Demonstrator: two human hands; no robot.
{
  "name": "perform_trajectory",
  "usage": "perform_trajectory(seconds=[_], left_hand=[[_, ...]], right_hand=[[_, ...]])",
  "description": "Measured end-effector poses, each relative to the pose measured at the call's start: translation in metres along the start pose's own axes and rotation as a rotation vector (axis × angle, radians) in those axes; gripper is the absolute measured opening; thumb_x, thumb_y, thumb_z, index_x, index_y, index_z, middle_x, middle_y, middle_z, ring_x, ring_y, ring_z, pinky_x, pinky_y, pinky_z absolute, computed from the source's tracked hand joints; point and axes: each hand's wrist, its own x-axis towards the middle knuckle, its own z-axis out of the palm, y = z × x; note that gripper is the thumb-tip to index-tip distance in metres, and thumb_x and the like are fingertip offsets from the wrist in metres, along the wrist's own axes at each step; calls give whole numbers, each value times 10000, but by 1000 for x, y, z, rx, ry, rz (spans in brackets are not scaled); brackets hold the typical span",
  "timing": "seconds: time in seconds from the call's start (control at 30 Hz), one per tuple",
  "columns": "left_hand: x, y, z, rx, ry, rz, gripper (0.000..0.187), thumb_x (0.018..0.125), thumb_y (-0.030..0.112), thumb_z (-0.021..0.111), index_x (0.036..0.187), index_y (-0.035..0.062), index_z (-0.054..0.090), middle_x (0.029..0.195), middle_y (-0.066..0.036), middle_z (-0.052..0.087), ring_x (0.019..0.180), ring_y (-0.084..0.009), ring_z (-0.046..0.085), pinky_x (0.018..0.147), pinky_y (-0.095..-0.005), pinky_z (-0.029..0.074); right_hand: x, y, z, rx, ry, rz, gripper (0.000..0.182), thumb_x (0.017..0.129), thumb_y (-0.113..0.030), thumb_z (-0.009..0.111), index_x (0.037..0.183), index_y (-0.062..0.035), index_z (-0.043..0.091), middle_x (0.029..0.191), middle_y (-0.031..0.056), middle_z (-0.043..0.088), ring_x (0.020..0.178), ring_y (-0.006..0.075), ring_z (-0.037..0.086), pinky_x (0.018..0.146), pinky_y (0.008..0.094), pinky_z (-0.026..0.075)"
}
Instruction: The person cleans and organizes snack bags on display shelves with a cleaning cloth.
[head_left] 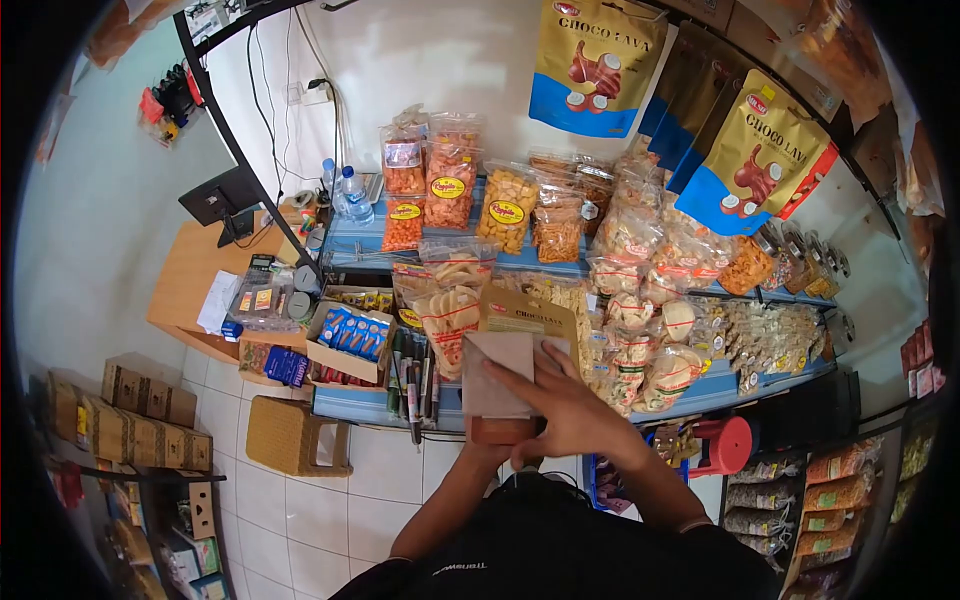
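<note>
In front of my body is a reddish-brown box-like item (pixel 503 430) with a whitish sheet (pixel 500 370), paper or cloth, over its top. My left hand (pixel 484 458) grips the item from below at its near end; most of its fingers are hidden beneath it. Across the sheet lies my right hand (pixel 575 415), fingers stretched out and spread, thumb near the item's close edge. Just beyond stands a gold Choco Lava pouch (pixel 530 312), partly covered by the sheet and my right hand. Bagged crackers (pixel 447 318) are to its left.
A blue shelf (pixel 385 404) carries several snack bags, an open carton of blue packets (pixel 352 333) and dark markers (pixel 411 385). Choco Lava pouches (pixel 597 68) hang above. Below are a woven stool (pixel 283 435) and a red stool (pixel 722 445). A desk with a monitor (pixel 222 200) stands left.
</note>
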Motion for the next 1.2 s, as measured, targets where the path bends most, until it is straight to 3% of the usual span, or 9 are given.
perform_trajectory(seconds=[0.1,0.27,0.33,0.4,0.6,0.7,0.8,0.83,1.2], left_hand=[[4,7,7,150,-84,52,706,1108,574,363,1667,144,340,1625,-170,465,1512,-365,459,1244,-567,407],[-2,-2,-23,-195,221,-129,675,1116,553,365,1649,139,367,1597,-162,492,1507,-358,462,1259,-536,385],[-8,-37,-101,494,93,-15,665,1124,545,358,1639,124,370,1592,-161,486,1499,-340,467,1260,-509,390],[-7,-35,-105,581,33,-85,668,1123,549,364,1633,118,369,1594,-159,475,1494,-326,469,1261,-486,393],[-16,-17,-66,89,67,-264,687,1130,555,353,1672,138,287,1664,-156,384,1524,-332,428,1279,-525,359],[-14,-29,-74,-114,141,-181,686,1137,542,351,1689,149,242,1673,-158,370,1556,-339,386,1295,-545,328],[2,7,7,-424,-236,-168,698,1129,584,329,1657,128,347,1653,-156,424,1483,-333,484,1245,-564,397],[7,-2,2,-574,-47,-107,700,1133,593,321,1646,120,382,1626,-154,478,1464,-340,507,1204,-606,424],[38,33,17,-260,170,127,786,1073,712,401,1615,144,431,1523,-128,580,1381,-341,580,1146,-539,487]], right_hand=[[8,23,-4,76,-14,-9,1194,669,-433,931,1684,-131,378,1654,278,423,1572,438,344,1305,596,152],[4,9,16,16,-19,-50,1014,757,-432,907,1631,-145,478,1591,241,513,1551,423,387,1299,587,192],[-5,2,29,2,-25,-96,925,812,-389,884,1622,-167,496,1570,216,547,1538,415,414,1296,583,212],[-14,-6,38,41,12,-135,781,857,-259,838,1583,-222,551,1538,158,599,1512,392,461,1295,565,240],[-14,-18,17,159,-16,-70,793,778,4,743,1519,-258,638,1539,132,610,1485,372,488,1275,524,270],[-5,-5,7,142,-33,-88,818,766,14,708,1533,-260,626,1544,155,602,1475,382,486,1266,520,263],[7,13,1,4,81,-44,794,793,-6,699,1542,-255,616,1546,172,595,1463,398,485,1260,527,256],[14,24,0,1,112,-16,741,835,-29,702,1541,-235,616,1512,182,620,1457,394,487,1258,527,253],[-30,27,-15,157,118,82,589,970,-61,605,1557,-98,580,1508,245,604,1451,424,523,1278,547,254]])
